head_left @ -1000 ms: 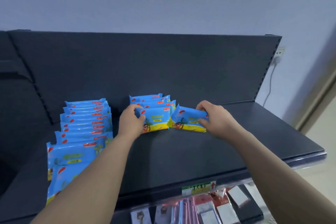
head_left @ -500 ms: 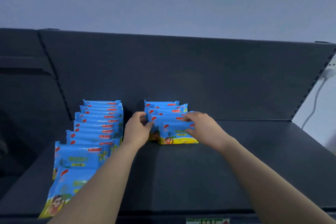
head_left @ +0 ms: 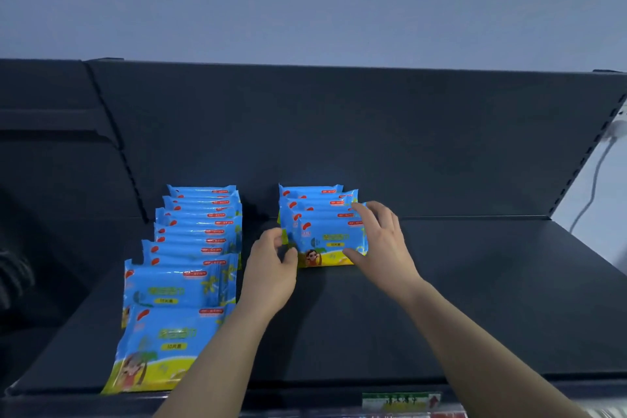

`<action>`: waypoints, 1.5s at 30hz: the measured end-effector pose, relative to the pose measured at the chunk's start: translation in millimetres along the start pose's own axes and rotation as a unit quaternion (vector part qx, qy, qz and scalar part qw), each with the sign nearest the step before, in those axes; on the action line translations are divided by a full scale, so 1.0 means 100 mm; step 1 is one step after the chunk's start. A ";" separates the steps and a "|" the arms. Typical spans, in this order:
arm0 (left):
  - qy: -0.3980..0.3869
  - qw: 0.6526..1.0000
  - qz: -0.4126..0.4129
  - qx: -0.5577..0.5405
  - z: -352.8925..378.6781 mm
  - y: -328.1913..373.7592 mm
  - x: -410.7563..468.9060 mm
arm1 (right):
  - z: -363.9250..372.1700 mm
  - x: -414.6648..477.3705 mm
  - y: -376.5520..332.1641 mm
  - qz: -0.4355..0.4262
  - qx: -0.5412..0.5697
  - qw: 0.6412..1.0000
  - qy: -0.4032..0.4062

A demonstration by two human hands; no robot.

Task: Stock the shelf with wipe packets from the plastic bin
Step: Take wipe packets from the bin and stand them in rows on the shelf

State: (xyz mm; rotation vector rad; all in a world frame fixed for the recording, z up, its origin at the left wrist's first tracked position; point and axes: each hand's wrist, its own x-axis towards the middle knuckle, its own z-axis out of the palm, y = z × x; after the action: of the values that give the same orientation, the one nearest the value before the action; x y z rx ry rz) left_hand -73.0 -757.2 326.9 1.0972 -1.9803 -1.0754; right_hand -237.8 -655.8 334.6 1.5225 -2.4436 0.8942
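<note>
The front wipe packet stands nearly upright at the head of the shorter right row, leaning back on the packets behind it, with its lower edge on the dark shelf. It sits directly between the two hands. The left hand is at its left end, thumb and curled fingers closing on the edge there. The right hand covers its right end, with the thumb on the lower corner and the fingers spread over the top edge and the tops of the packets just behind.

A packet like this looks light and soft: a thin glossy film pouch around a damp, squashy stack. The film is probably slick, and the body will likely give under pressure, so a hold on the short ends or the flat sealed edges should control it better than squeezing the middle. Standing on a narrow edge, it seems liable to tip forward unless it leans on its neighbours.

A longer left row of the same packets runs toward the shelf's front edge, near the left forearm. Its nearest packet lies tilted well back. The plastic bin is not in view.
</note>
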 end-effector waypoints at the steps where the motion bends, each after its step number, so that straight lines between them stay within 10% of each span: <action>1: -0.006 1.000 0.003 0.000 0.00 -0.01 -0.04 | -0.03 -0.05 0.00 0.014 0.009 1.000 -0.001; 24: -0.301 0.911 0.280 -0.020 0.70 0.54 -2.08 | -1.00 -3.20 -0.35 0.329 -0.051 0.936 0.117; 45: -0.640 0.725 0.212 0.140 2.14 -0.22 -5.96 | -1.36 -8.09 -0.30 0.724 -0.041 0.682 0.093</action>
State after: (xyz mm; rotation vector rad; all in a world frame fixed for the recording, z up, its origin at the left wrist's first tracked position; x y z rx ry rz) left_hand 36.0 -165.2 129.6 -0.2755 -3.2839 -1.4397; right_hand 152.5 37.5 134.2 -0.8970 -3.0482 0.8646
